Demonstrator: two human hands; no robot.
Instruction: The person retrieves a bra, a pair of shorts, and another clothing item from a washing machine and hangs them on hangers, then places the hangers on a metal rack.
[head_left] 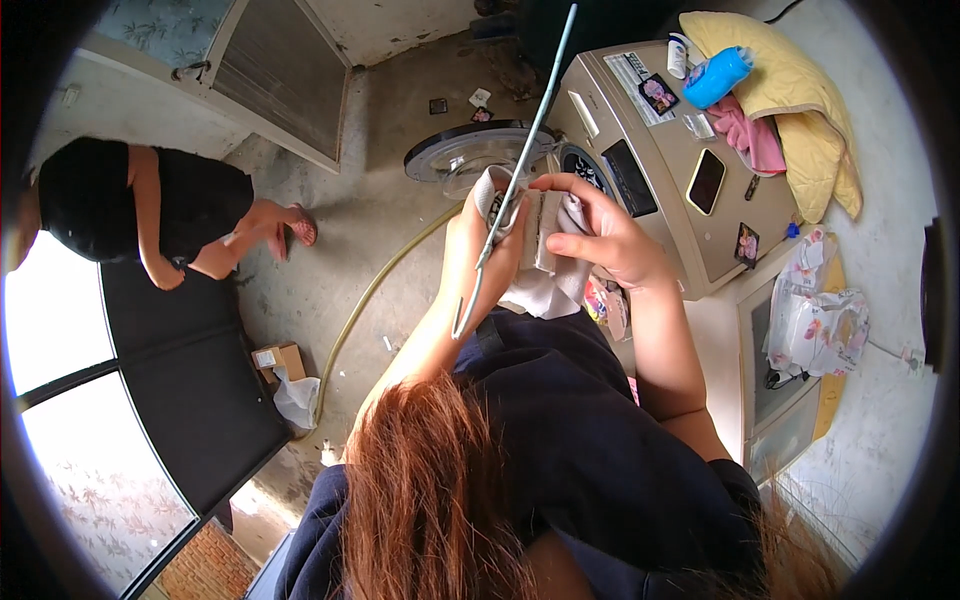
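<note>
In front of my chest, my left hand is closed round a thin pale-blue clothes hanger, seen almost edge-on and slanting up to the right. Bunched between both hands is a light grey-white cloth, which looks like a small garment; its exact kind is hidden by folds. My right hand grips the cloth's right side between thumb and fingers. Just beyond my hands, a front-loading washing machine has its round door swung out.
On the machine lie a phone, a blue bottle, pink gloves and a yellow quilted cloth. A yellowish hose curves across the floor. Another person in black is at the left. Plastic-wrapped packs stand at the right.
</note>
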